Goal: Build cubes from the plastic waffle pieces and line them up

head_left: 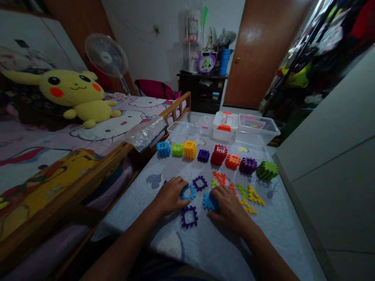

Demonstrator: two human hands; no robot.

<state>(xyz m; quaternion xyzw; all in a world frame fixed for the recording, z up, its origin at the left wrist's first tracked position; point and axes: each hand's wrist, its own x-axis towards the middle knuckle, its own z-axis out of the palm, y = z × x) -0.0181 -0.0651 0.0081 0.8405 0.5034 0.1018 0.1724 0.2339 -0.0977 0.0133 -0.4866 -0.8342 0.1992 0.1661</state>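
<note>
My left hand (172, 194) has its fingers and thumb closed on a light-blue square toothed frame (191, 192) over the cloth. Under my right hand (227, 205), a blue toothed building piece (207, 202) is gripped, partly covered by the fingers. Just beyond, between the hands, lies a purple toothed frame (200, 183). Another purple square frame (189, 217) is flat on the cloth, nearer me. Beside my right hand lie loose pieces, among them an orange triangle (219, 178), a yellow triangular piece (254, 195) and a green piece (241, 190).
Several coloured stacks of pieces stand in a row behind, from a blue stack (163, 149) to a green stack (267, 170). Clear plastic boxes (258, 130) and an orange-latched box (224, 132) are at the back. A wooden bed rail (117, 156) borders the left.
</note>
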